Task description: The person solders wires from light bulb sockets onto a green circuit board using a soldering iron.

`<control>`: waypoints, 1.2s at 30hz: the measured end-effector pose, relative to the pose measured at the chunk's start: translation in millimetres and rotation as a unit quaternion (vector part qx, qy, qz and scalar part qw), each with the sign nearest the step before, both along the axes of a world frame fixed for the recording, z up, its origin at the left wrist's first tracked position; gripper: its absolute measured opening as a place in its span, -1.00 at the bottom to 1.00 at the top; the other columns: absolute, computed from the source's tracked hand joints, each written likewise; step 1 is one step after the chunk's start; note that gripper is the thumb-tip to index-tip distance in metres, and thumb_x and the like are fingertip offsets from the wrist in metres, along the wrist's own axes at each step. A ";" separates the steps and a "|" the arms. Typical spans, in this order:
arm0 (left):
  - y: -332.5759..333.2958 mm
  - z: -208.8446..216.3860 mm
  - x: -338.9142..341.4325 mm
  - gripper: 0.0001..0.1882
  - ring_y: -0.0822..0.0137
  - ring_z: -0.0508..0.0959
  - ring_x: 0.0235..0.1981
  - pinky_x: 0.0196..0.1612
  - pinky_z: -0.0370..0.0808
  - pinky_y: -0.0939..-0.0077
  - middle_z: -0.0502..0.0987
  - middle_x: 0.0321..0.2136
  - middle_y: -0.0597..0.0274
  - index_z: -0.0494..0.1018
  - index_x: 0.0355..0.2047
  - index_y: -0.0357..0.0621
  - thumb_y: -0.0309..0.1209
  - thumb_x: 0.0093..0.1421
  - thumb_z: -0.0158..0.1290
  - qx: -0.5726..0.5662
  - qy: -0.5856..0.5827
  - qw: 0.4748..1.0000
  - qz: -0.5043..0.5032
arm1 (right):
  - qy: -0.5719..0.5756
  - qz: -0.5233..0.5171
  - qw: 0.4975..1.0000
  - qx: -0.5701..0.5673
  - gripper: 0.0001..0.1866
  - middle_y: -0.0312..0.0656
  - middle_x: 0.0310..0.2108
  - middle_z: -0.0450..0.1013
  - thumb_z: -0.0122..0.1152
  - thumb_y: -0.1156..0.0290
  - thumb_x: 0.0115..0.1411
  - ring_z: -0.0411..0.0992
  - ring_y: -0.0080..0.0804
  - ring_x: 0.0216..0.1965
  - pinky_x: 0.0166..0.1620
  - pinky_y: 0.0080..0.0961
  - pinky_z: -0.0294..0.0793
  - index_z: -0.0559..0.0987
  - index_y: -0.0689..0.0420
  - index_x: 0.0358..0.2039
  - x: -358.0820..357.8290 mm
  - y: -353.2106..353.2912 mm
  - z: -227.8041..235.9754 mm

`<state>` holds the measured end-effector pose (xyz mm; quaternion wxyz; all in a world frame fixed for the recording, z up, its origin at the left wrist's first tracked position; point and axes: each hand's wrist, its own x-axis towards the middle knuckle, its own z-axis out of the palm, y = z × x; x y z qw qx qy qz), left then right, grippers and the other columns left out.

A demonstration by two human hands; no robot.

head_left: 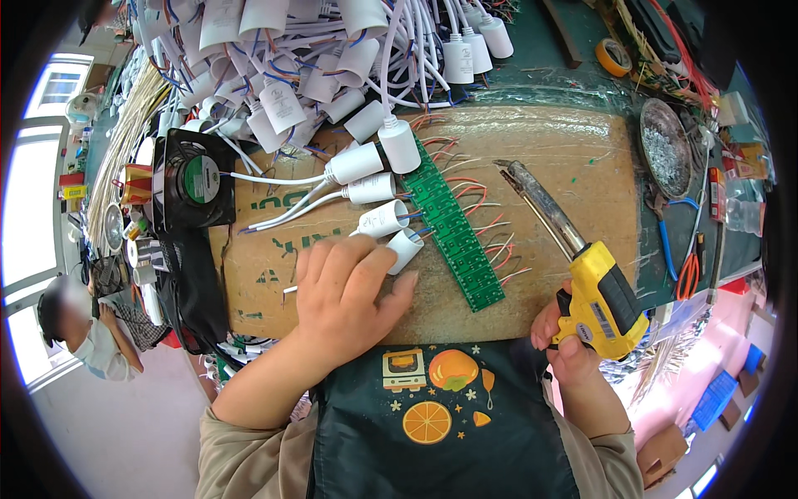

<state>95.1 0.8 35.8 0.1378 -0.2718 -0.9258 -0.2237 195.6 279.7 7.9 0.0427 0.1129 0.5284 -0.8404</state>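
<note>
My left hand (345,287) is bent over the nearest white lamp holder (406,249), its fingers curled against it; the far side of the grip is hidden. Other white lamp holders (382,219) with white cables lie in a row beyond it, along the left edge of a green circuit board strip (457,237). Blue wires run from the nearer holders to the strip. From its right edge stick out red and white wires (499,254). Wrapped round the handle of a yellow and black soldering gun (603,303), my right hand (565,337) keeps its metal tip pointing up and left, apart from the strip.
Cardboard (573,166) covers the bench. A heap of white lamp holders (283,104) rises at the back left, beside a black fan (195,179). On the right are a metal dish (665,145), blue-handled pliers (667,249), orange-handled scissors (688,274) and a tape roll (613,56).
</note>
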 end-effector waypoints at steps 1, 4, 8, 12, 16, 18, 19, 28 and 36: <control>-2.6 1.9 2.1 -0.54 0.08 0.54 -0.28 -0.17 0.44 0.12 0.55 -0.25 0.16 0.48 -0.15 -0.11 -0.48 -0.10 0.35 -0.011 -0.036 0.999 -0.010 | 0.000 -0.001 1.000 -0.001 -0.11 -0.28 -0.47 0.35 0.50 0.02 0.09 0.33 -0.50 -0.55 -0.48 -0.52 0.38 0.25 0.17 0.27 0.6 0.0 -0.1; -4.6 0.0 8.7 -0.52 0.11 0.55 -0.35 -0.21 0.45 0.19 0.56 -0.34 0.18 0.47 -0.11 -0.13 -0.51 -0.09 0.34 -0.015 -0.077 0.997 0.022 | 0.001 0.003 1.000 -0.001 -0.10 -0.28 -0.47 0.35 0.49 0.00 0.09 0.33 -0.50 -0.56 -0.47 -0.52 0.38 0.25 0.17 0.28 -0.1 -1.0 -0.1; -7.5 7.3 2.9 -0.56 0.11 0.57 -0.34 -0.25 0.46 0.26 0.58 -0.32 0.15 0.49 -0.12 -0.15 -0.58 -0.07 0.28 -0.036 -0.077 0.996 0.017 | 0.006 0.002 1.000 0.008 -0.09 -0.28 -0.47 0.35 0.49 -0.03 0.09 0.34 -0.50 -0.56 -0.47 -0.52 0.38 0.24 0.19 0.28 0.1 0.4 -1.3; -1.0 45.8 -14.9 -0.70 0.15 0.59 -0.23 -0.08 0.44 0.10 0.58 -0.28 0.20 0.53 -0.21 -0.15 -0.52 -0.02 0.20 -0.104 0.022 0.990 -0.093 | 0.007 0.016 1.000 0.012 -0.07 -0.27 -0.47 0.37 0.49 -0.02 0.08 0.35 -0.47 -0.55 -0.47 -0.49 0.38 0.23 0.21 0.27 -1.5 0.4 -4.5; 11.0 60.5 -44.7 -0.79 0.15 0.59 -0.10 0.21 0.30 -0.15 0.55 -0.27 0.28 0.53 -0.30 -0.10 -0.38 0.01 0.15 -0.156 0.152 0.968 -0.127 | 0.025 0.023 0.999 -0.016 -0.26 -0.26 -0.46 0.36 0.46 0.05 0.14 0.36 -0.47 -0.51 -0.43 -0.49 0.41 0.31 0.21 0.13 -2.1 1.7 -3.5; 8.7 50.4 -63.0 -0.81 0.12 0.56 -0.01 0.29 0.23 -0.20 0.55 -0.18 0.26 0.53 -0.32 -0.09 -0.39 0.02 0.15 -0.176 0.145 0.966 -0.123 | 0.045 0.033 0.998 -0.024 -0.43 -0.26 -0.45 0.36 0.43 0.10 0.18 0.36 -0.47 -0.46 -0.38 -0.48 0.44 0.39 0.21 -0.02 -2.4 2.6 -3.2; 7.0 47.8 -66.1 -0.81 0.12 0.56 -0.01 0.27 0.26 -0.16 0.55 -0.17 0.26 0.54 -0.32 -0.09 -0.40 0.00 0.15 -0.172 0.139 0.969 -0.110 | 0.038 0.025 0.998 -0.033 -0.44 -0.26 -0.45 0.36 0.44 0.11 0.17 0.37 -0.46 -0.46 -0.38 -0.48 0.45 0.39 0.21 -0.03 -0.8 1.7 -3.4; -21.2 119.4 -113.7 -0.72 0.13 0.58 -0.32 -0.22 0.48 0.31 0.59 -0.32 0.16 0.57 -0.31 -0.19 -0.63 -0.11 0.21 0.052 0.326 0.941 -0.073 | 0.006 0.012 1.000 -0.028 -0.41 -0.22 -0.43 0.38 0.41 0.14 0.16 0.39 -0.42 -0.46 -0.37 -0.44 0.46 0.36 0.20 0.05 2.7 3.0 -6.4; -28.2 219.8 -206.2 -0.79 0.30 0.61 -0.16 -0.01 0.48 0.43 0.65 -0.17 0.16 0.60 -0.18 -0.21 -0.43 0.19 0.16 0.180 0.298 0.935 0.069 | 0.034 -0.014 0.999 -0.040 -0.37 -0.17 -0.48 0.41 0.41 0.20 0.16 0.41 -0.40 -0.54 -0.45 -0.47 0.46 0.33 0.21 0.11 1.1 -0.3 -13.6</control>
